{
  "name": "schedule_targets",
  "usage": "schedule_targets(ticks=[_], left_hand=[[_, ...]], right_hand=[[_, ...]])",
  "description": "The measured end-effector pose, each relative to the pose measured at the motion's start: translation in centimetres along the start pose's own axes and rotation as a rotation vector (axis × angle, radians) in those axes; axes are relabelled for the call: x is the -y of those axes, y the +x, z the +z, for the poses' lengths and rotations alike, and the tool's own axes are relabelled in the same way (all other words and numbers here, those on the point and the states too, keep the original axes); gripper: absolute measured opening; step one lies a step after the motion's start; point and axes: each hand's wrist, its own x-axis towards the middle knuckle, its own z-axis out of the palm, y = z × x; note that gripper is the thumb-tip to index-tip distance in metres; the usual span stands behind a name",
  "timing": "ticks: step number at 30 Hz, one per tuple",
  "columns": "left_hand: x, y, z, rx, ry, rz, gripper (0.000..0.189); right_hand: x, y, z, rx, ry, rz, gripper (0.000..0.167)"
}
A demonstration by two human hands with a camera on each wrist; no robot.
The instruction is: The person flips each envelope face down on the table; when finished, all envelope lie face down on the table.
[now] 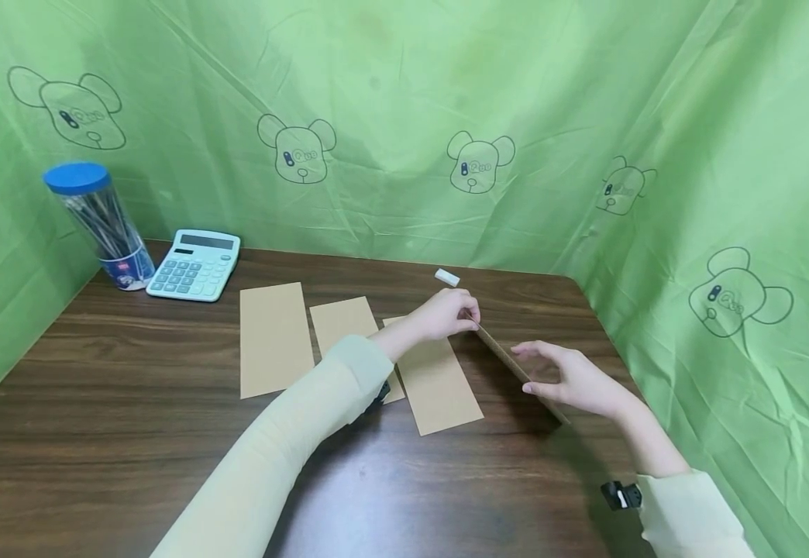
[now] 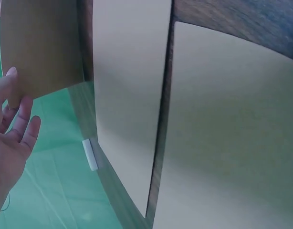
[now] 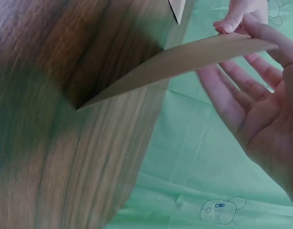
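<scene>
A brown kraft card [image 1: 498,351] stands tilted on edge over the right part of the table. At its far corner my left hand [image 1: 442,314] pinches it, thumb on one face and fingers behind, as the left wrist view shows. My right hand [image 1: 575,380] is at the card's right side, its thumb and extended fingers spread loosely on either side of the card [image 3: 161,67]. Three more brown cards lie flat to the left: one at the left [image 1: 275,341], one in the middle [image 1: 342,319] partly hidden by my left forearm, and one [image 1: 439,384] beside the tilted card.
A white eraser [image 1: 447,277] lies near the table's back edge. At the back left are a light blue calculator [image 1: 195,267] and a blue-lidded clear jar [image 1: 101,221] of pens. Green cloth [image 1: 390,209] encloses the wooden table [image 1: 132,449] at the back and sides.
</scene>
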Motion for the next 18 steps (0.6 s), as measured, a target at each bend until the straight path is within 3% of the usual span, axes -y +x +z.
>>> schedule_targets(ticks=[8,14,18], left_hand=[[-0.4,0.4,-1.0,-0.055,-0.051,0.015,0.010],[-0.8,0.8,-1.7,-0.057,-0.126,0.015,0.021],[-1.0,0.8,-2.0,-0.049,-0.166,0.023,0.033]], right_hand=[[0.5,0.1,-1.1,-0.045,0.044,-0.019,0.050],[0.3,0.1,-1.4,-0.105,-0.055,-0.093,0.044],[0.0,0.0,-1.3,-0.160,-0.102,-0.098,0.041]])
